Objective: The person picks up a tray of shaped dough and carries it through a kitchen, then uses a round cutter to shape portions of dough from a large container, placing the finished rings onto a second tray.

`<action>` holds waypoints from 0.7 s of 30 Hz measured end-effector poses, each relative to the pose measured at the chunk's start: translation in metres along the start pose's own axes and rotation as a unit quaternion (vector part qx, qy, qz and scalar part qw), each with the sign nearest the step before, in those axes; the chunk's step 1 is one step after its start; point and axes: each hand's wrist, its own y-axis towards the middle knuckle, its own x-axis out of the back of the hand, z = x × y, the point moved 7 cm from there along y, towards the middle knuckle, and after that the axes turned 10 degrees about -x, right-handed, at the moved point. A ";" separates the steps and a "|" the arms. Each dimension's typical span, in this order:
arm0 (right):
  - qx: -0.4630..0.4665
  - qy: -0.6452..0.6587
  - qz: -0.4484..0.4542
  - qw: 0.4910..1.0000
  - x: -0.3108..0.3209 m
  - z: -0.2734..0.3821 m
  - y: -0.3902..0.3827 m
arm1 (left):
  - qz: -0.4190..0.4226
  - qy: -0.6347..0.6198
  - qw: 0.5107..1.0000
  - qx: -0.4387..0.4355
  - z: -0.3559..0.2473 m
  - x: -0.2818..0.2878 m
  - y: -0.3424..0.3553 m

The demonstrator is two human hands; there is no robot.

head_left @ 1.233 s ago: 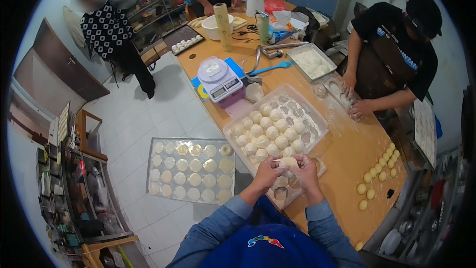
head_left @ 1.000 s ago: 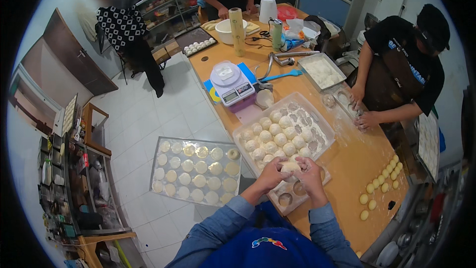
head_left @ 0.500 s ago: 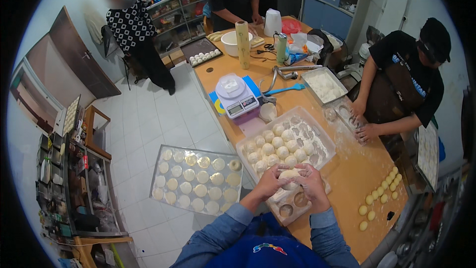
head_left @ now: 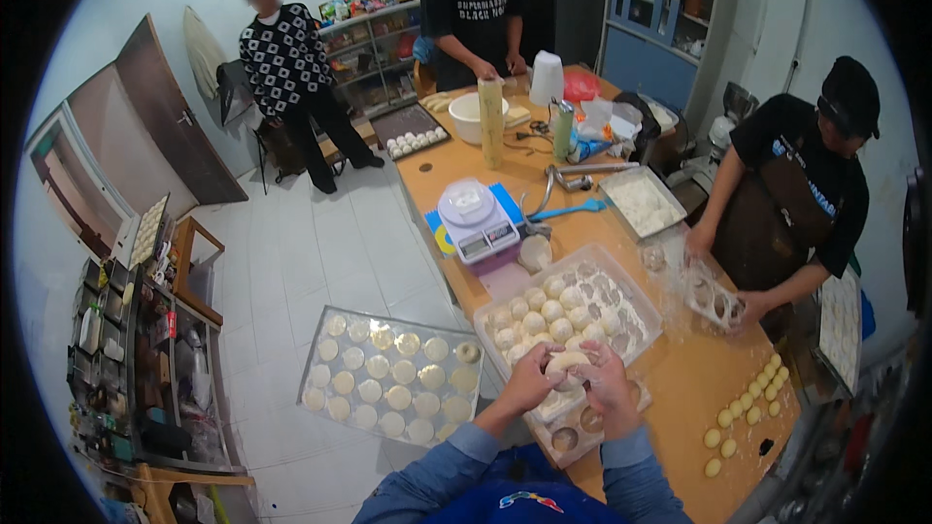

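A person's left hand [head_left: 529, 385] and right hand [head_left: 610, 380] cup one pale, round dough ball [head_left: 566, 367] between them at the near edge of a long wooden table [head_left: 680, 378], fingers curled and pressed around the soft lump. Directly beneath the hands lies a mould [head_left: 573, 422] with round cavities, partly hidden by the wrists. At 12 o'clock from the ball sits a clear plastic tray [head_left: 641, 330] packed with smooth, floured dough balls, too crowded to count exactly. At 9 o'clock, off the table's edge, a flat tray [head_left: 320, 369] carries rows of pale discs. Farther up the table at 11 o'clock stands one kitchen scale [head_left: 476, 228] with a white lid on top, and a blue spatula [head_left: 568, 211] lies just beside it. At 3 o'clock about a dozen small yellow balls [head_left: 748, 408] are lined up on the bare wood. A co-worker [head_left: 796, 194] in a black shirt presses another mould [head_left: 714, 299] at 2 o'clock.
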 end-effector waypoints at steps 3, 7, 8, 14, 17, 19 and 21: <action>0.046 0.030 -0.029 0.998 -0.006 0.001 0.000 | -0.033 0.027 0.999 -0.016 0.002 0.006 0.000; 0.047 0.071 -0.010 0.996 -0.015 -0.003 0.002 | -0.049 -0.124 0.991 0.008 0.005 0.011 -0.002; 0.041 0.073 0.020 0.996 -0.022 -0.001 0.001 | -0.051 -0.120 0.991 0.006 0.003 0.012 -0.003; 0.069 -0.073 0.047 0.994 -0.038 -0.001 0.009 | 0.011 0.027 1.000 -0.002 -0.017 0.020 -0.007; 0.123 -0.223 0.003 0.967 -0.049 0.006 0.009 | 0.010 0.193 0.981 -0.015 -0.031 0.028 -0.005; 0.123 -0.230 -0.023 0.965 -0.047 0.004 0.013 | -0.020 0.166 0.985 -0.037 -0.031 0.030 -0.002; 0.151 -0.222 -0.048 0.962 -0.039 0.002 0.022 | -0.079 0.109 0.988 -0.072 -0.026 0.033 -0.001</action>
